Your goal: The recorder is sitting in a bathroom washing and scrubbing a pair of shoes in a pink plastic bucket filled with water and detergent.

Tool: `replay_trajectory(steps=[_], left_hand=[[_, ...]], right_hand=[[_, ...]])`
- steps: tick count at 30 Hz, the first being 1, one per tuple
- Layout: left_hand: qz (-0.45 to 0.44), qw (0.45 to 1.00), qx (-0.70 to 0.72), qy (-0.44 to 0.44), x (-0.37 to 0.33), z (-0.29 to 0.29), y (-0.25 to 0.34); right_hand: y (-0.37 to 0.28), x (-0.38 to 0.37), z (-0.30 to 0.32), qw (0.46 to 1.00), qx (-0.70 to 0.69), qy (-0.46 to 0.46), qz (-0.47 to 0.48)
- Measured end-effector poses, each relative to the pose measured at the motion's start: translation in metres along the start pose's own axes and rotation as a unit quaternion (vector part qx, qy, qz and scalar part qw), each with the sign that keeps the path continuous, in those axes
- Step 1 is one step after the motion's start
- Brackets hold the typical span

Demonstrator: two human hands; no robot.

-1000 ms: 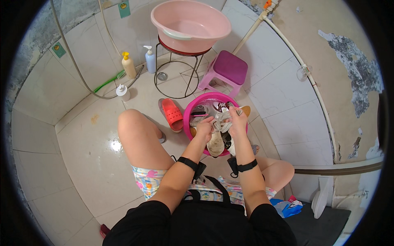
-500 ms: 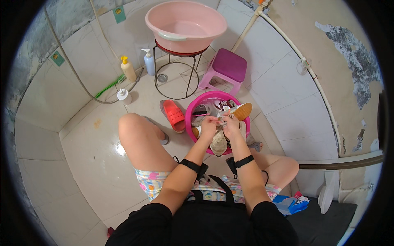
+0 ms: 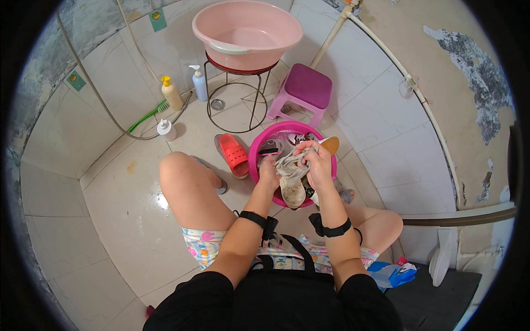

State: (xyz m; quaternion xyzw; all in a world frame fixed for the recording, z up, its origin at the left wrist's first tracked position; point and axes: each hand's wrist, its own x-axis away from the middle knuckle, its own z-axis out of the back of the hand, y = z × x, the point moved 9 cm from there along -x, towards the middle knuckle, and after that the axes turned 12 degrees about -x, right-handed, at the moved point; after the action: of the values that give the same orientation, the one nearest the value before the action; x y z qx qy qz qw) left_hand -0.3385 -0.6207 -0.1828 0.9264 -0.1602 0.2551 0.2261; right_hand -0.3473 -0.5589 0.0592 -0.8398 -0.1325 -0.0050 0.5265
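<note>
A bundle of off-white shoelaces [image 3: 291, 164] is stretched between my hands, above a bright pink basin [image 3: 253, 160]. My right hand [image 3: 318, 165] has its fingers curled around one side of the bundle. On the other side, my left hand [image 3: 269, 173] grips the laces, its fingers partly hidden. Below them, a cream shoe [image 3: 293, 193] lies toward the basin's near rim. Another shoe with a tan sole [image 3: 330, 144] rests at the right rim, partly behind my right hand. A dark red sneaker [image 3: 298, 138] sits at the far side, beside water and a black and pink item [image 3: 270, 151].
A red clog [image 3: 234, 156] lies left of the basin. Beyond stand a purple-topped stool [image 3: 308, 86] and a metal stand [image 3: 259, 105] bearing a pale pink tub [image 3: 248, 52]. Pump bottles [image 3: 171, 95] and a green brush [image 3: 148, 118] are by the left wall.
My hands have moved apart, the left one leftward and the right one slightly right. The bundle of laces now shows spread between them. My right forearm has shifted a little rightward.
</note>
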Motion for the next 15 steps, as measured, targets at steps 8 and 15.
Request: replay_trajectory(steps=[8, 15], left_hand=[[0.116, 0.988, -0.017, -0.105, 0.076, -0.093, 0.008], [0.065, 0.987, 0.075, -0.127, 0.052, -0.082, 0.009]], right_hand=[[-0.005, -0.01, 0.006, 0.995, 0.076, -0.012, 0.059], [0.061, 0.007, -0.002, 0.975, 0.213, -0.034, 0.058]])
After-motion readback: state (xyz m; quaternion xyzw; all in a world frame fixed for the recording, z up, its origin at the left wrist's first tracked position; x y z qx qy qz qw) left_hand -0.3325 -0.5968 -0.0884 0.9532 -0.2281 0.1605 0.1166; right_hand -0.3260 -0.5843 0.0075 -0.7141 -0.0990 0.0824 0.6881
